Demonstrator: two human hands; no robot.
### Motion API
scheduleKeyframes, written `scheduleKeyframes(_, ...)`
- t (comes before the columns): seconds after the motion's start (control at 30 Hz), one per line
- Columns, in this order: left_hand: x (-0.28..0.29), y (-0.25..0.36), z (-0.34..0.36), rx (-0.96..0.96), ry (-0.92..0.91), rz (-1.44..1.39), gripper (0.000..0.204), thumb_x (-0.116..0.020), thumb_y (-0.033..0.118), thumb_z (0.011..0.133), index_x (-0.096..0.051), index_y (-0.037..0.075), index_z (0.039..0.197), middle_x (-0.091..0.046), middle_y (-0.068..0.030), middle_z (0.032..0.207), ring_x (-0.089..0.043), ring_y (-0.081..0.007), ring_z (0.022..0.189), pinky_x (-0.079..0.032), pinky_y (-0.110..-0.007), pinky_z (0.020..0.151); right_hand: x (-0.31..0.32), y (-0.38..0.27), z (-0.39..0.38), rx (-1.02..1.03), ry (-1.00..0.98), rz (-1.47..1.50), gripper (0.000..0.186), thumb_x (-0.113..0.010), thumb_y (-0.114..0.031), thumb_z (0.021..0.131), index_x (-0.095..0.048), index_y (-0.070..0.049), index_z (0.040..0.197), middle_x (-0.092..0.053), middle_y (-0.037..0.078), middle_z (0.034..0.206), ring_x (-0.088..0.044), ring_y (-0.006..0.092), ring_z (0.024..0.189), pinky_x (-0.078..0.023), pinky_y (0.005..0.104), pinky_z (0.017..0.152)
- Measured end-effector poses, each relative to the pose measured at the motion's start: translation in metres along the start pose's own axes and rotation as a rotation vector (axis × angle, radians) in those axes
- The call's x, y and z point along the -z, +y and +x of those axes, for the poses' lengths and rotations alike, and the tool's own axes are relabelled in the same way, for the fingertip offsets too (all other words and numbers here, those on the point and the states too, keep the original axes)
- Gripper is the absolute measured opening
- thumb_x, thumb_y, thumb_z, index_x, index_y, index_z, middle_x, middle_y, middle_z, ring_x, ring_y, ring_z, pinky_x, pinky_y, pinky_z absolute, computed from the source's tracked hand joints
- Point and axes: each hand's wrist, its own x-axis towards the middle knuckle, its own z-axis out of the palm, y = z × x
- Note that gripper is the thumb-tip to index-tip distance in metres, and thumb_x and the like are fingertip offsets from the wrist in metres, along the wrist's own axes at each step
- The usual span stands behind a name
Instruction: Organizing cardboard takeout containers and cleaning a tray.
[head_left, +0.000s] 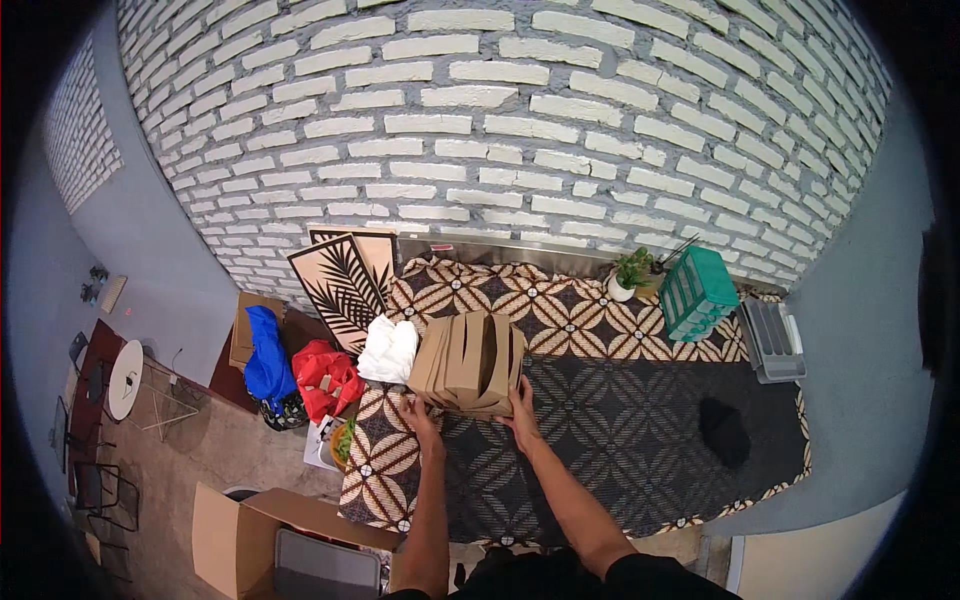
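Observation:
A bundle of folded brown cardboard (458, 362), with several upright flaps or sheets and gaps between them, sits toward the left of the patterned tablecloth (570, 318). My left hand (420, 416) grips its near left corner; the fingertips are partly hidden. At the near right corner, my right hand (522, 416) holds it with the fingers against the side and the thumb along the edge. Crumpled white cloth (389, 350) lies just beyond my left hand, beside the cardboard. The underside of the bundle cannot be seen.
A dark mesh-like sheet (610, 440) covers the near tablecloth, with a black cloth item (724, 432) on it. Toward the back right stand a potted plant (622, 284), green drawers (699, 296) and a grey tray (772, 342). Red cloth (326, 380) and an opened carton (232, 540) are left.

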Motion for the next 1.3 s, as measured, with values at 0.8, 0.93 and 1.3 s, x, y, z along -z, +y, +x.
scheduleKeyframes(0.8,-0.071,-0.063,-0.177,0.303,-0.675,-0.303,0.084,-0.030,0.077,0.091,-0.032,0.016,0.149,-0.035,-0.0087,0.150,-0.034,-0.0289,0.139,-0.032,-0.051,0.111,0.182,-0.009,-0.164,0.279,0.248,0.098,0.068,-0.050,-0.044,0.101,-0.016,-0.020,0.154,-0.023,0.012,0.156,-0.027,0.0268,0.143,-0.032,0.0425,0.114)
scheduleKeyframes(0.93,-0.112,-0.098,-0.249,0.476,-0.790,-0.329,0.082,-0.031,0.077,0.091,-0.039,0.015,0.144,-0.038,-0.0083,0.147,-0.034,-0.0283,0.138,-0.031,-0.052,0.110,0.263,-0.013,-0.205,0.333,0.360,0.108,0.068,-0.051,-0.043,0.100,-0.017,-0.018,0.154,-0.028,0.014,0.153,-0.030,0.0262,0.141,-0.032,0.0400,0.114)
scheduleKeyframes(1.3,-0.192,-0.201,-0.411,0.257,-0.471,-0.422,0.078,-0.026,0.068,0.098,-0.037,0.009,0.147,-0.042,-0.0094,0.147,-0.041,-0.0279,0.134,-0.035,-0.043,0.110,0.472,-0.039,-0.223,0.352,0.219,-0.158,0.069,-0.051,-0.040,0.101,-0.020,-0.012,0.156,-0.027,0.014,0.157,-0.028,0.0286,0.144,-0.026,0.0417,0.116)
